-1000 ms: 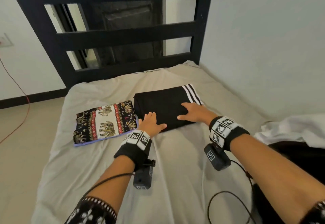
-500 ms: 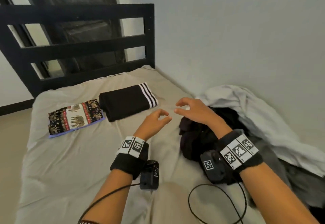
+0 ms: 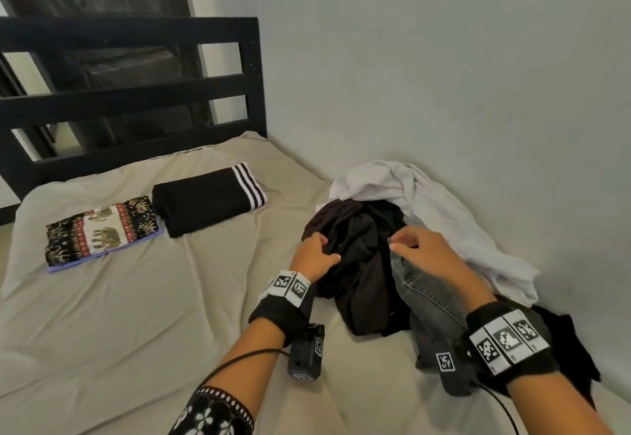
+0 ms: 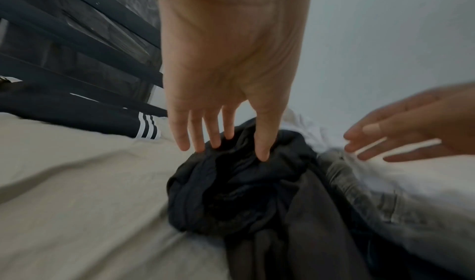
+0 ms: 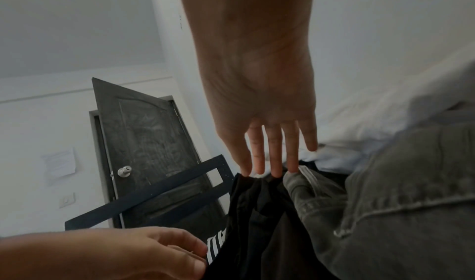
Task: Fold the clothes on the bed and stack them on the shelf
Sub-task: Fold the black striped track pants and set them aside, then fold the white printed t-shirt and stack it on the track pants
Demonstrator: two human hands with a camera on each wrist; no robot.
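Clothes waiting to be folded lie heaped on the right side of the bed point(image 3: 119, 315), against the wall: a crumpled black garment point(image 3: 355, 264) at the front, a grey denim piece point(image 3: 423, 294) beside it, and a white garment point(image 3: 444, 209) draped over the back of the heap. Two folded pieces already sit near the headboard point(image 3: 129, 103): an elephant-print cloth point(image 3: 99, 229) and, just beside it, a black garment with white stripes point(image 3: 208, 202). So the step in hand looks like fetching the next item from the pile.

The left hand point(image 3: 314, 257) reaches onto the near edge of the black garment. From its wrist view the fingers point(image 4: 213, 130) are straight and spread, tips touching the fabric, nothing gathered yet. The right hand point(image 3: 426, 253) hovers over the seam where black cloth meets denim, fingers extended and loose, its tips at or just above the fabric; it grips nothing.

Next, I judge, both hands need to close on the black garment alone and lift it free onto the bare sheet in front. The trouble is the tangle: the denim lies against and partly over the black cloth, and the white garment overlaps the back of the heap, so a careless pull could drag several pieces along. A cable point(image 3: 498, 407) trails from the right wristband over the sheet and could snag. No shelf is in view.
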